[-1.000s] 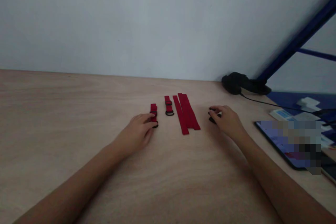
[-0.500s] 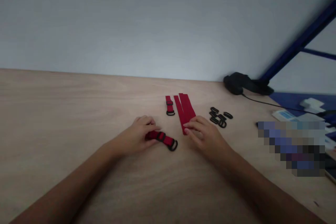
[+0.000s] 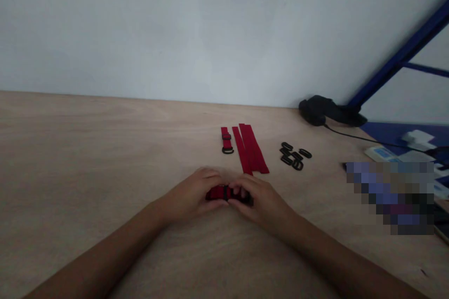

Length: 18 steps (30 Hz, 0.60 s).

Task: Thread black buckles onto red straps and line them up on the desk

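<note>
My left hand (image 3: 191, 194) and my right hand (image 3: 263, 201) meet at the front middle of the wooden table, both gripping a short red webbing strap (image 3: 219, 192) with black hardware. Their fingers hide much of it. Just beyond my hands lie several long red webbing strips (image 3: 249, 149), loose and overlapping. To their left is another short red strap (image 3: 226, 139) with a black slider and ring. Several black plastic rings and sliders (image 3: 293, 155) sit in a small heap to the right, apart from my right hand.
A black clamp-like device (image 3: 324, 110) with a thin cable stands at the table's back edge. A pixelated tablet (image 3: 389, 198) lies at the right, with papers on a blue surface beyond it. A blue metal frame (image 3: 403, 51) rises at the upper right.
My hands have come together, with the short strap now between them near the middle. My right hand has left the red strips. The black rings have stayed in place.
</note>
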Each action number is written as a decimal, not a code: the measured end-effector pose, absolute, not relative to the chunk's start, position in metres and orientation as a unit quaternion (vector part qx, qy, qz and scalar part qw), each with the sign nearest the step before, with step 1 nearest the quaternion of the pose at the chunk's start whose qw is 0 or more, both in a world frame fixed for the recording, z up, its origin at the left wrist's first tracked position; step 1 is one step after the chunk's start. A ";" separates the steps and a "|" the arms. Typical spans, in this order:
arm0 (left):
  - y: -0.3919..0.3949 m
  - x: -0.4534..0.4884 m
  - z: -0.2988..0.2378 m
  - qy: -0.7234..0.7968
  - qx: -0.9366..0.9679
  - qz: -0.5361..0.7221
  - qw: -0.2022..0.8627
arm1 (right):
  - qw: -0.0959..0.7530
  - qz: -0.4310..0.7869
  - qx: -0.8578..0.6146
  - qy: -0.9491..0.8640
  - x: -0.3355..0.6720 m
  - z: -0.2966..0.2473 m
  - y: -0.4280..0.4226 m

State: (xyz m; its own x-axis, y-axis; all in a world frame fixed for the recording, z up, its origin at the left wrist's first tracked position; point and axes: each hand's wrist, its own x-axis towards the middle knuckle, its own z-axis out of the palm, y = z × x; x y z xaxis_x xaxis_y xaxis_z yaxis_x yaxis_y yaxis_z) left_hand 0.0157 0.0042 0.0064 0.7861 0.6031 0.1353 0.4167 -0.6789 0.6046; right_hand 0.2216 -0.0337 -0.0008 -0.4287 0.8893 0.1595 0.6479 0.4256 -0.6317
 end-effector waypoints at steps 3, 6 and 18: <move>0.003 0.017 0.008 0.262 0.910 0.168 0.272 | 0.258 0.293 -0.495 -0.776 0.221 0.000 -0.035; 0.000 0.018 0.010 0.251 0.914 0.186 0.260 | 0.260 0.354 -0.498 -0.748 0.222 0.000 -0.035; 0.005 0.015 0.007 0.179 0.940 0.189 0.222 | 0.207 0.400 -0.472 -0.757 0.234 0.005 -0.031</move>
State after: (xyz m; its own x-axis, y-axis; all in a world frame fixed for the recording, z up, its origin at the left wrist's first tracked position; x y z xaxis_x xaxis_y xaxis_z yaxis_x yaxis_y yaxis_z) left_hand 0.0155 0.0048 0.0068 0.8645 0.4201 0.2759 0.2519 -0.8371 0.4856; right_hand 0.2337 -0.0307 0.0052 -0.4676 0.8816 -0.0641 0.5492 0.2330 -0.8026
